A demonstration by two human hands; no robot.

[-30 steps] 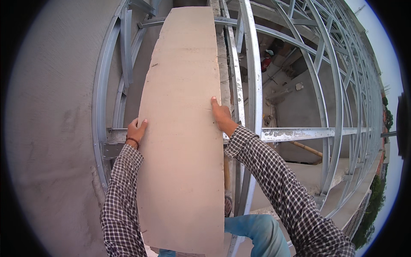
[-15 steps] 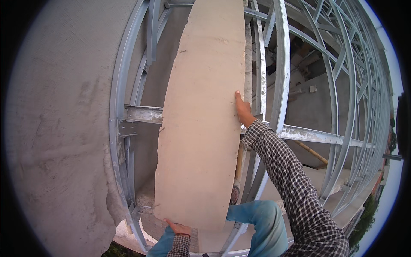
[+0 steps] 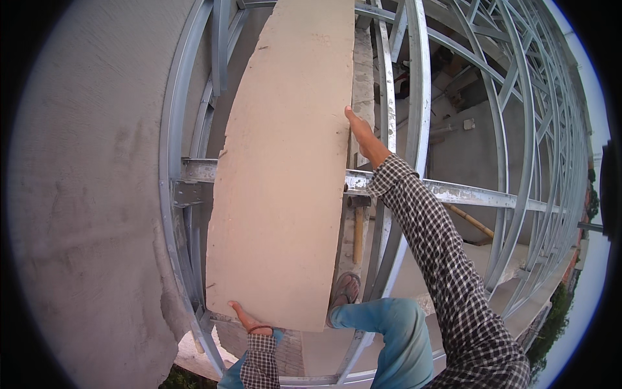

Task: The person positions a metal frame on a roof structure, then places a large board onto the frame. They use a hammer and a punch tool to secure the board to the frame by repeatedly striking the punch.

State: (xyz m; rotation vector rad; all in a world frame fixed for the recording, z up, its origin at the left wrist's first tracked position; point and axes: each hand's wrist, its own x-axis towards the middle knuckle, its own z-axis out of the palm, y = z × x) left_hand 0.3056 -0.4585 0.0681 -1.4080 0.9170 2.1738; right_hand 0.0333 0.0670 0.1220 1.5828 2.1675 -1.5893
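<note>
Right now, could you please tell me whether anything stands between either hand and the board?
Nothing visible does: the right hand meets the board at its right edge, and the left hand meets it at the near edge. The board hides whatever lies underneath.

I can read no text, label, brand, number or sign anywhere in my view: none on the pale board [image 3: 285, 175] before me, the metal framing [image 3: 421, 84] or the grey wall [image 3: 91, 194].

Observed grey plastered wall [image 3: 97, 162] beside left edge of metal frame [image 3: 421, 78]; noted pale sky [image 3: 592, 107], greenery [image 3: 552, 324] beyond right edge.
</note>
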